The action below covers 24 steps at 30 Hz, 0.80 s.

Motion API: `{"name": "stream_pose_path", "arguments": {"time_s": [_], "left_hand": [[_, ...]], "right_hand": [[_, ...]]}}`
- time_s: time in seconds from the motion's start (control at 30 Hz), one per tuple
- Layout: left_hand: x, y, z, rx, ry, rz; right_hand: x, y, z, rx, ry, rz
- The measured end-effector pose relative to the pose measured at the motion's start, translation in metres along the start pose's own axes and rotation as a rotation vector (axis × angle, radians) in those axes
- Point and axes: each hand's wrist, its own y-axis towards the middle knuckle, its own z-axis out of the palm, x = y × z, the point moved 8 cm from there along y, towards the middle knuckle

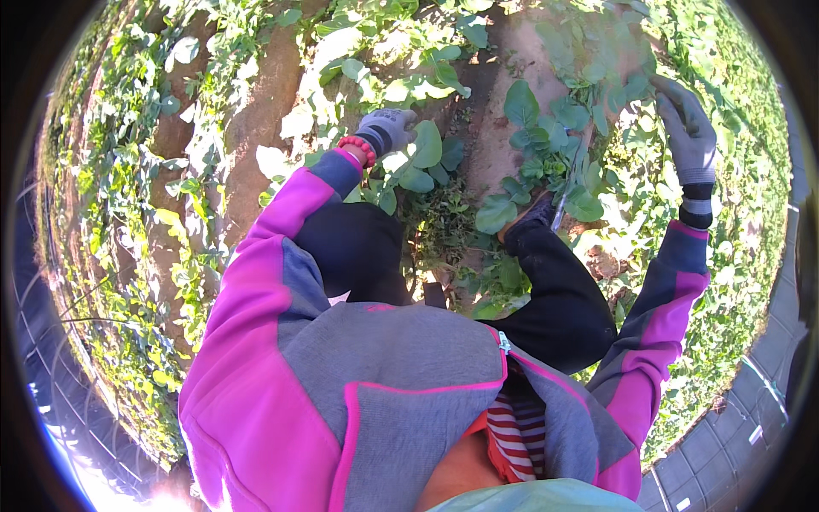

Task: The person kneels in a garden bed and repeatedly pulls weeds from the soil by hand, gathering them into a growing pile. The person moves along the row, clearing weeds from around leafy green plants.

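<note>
My left hand, in a grey knit work glove with a red bead bracelet at the wrist, reaches in among broad-leaved green plants. Its fingers are curled, and what they touch is hidden. Out to the right, my right hand, gloved in grey too, is raised beside leafy plants with its fingers bent; the picture does not settle whether it grips a leaf. Between the hands grows a low leafy plant. A thin shiny rod or tube lies near my foot.
Rows of leafy plants run along both sides, with strips of bare brown soil between them. My bent knees and one foot are close to the plants. Dark sheeting with grid lines borders the bed at the lower right.
</note>
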Motion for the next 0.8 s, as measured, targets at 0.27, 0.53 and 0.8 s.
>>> {"name": "stream_pose_path", "arguments": {"time_s": [0.27, 0.53, 0.8], "left_hand": [[-0.011, 0.024, 0.045, -0.053, -0.599, 0.074], [0.008, 0.021, 0.071, -0.147, -0.843, 0.042], [0.010, 0.026, 0.073, -0.152, -0.918, 0.046]], "right_hand": [[-0.120, 0.087, 0.153, 0.179, 0.364, 0.632], [-0.101, 0.061, 0.447, 0.617, -0.008, 0.473], [-0.158, 0.113, 0.489, 0.116, -0.190, 0.297]]}}
